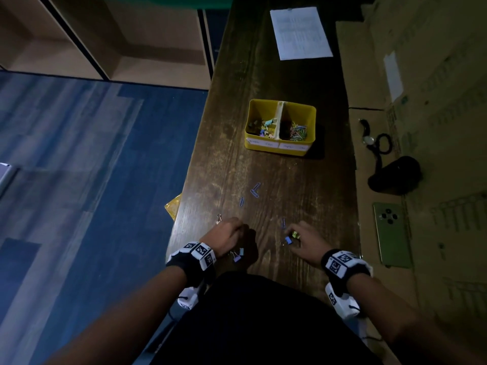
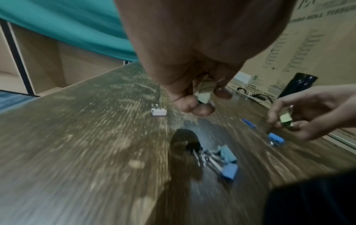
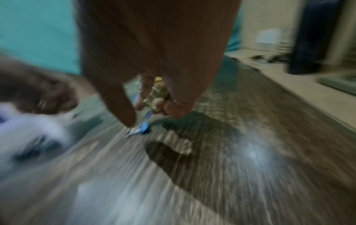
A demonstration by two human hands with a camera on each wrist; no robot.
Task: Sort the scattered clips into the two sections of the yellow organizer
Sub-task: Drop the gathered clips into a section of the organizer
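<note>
The yellow organizer (image 1: 280, 147) stands mid-table; its left section holds binder clips, its right section paper clips. At the near edge my left hand (image 2: 202, 103) curls its fingers round a pale binder clip (image 2: 204, 91). My right hand (image 3: 152, 105) pinches a yellow-green binder clip (image 3: 156, 94) just above a blue binder clip (image 1: 288, 240) lying on the wood. Teal and purple binder clips (image 1: 238, 255) lie under my left wrist, and a pinkish one (image 1: 218, 218) lies beyond that hand. Blue paper clips (image 1: 255, 189) are scattered between my hands and the organizer.
A printed sheet (image 1: 300, 32) lies at the table's far end. Cardboard on the right carries a green phone (image 1: 392, 233), a black pouch (image 1: 395, 175) and a watch with cord (image 1: 374, 139). The table's left edge (image 1: 195, 164) drops to blue floor.
</note>
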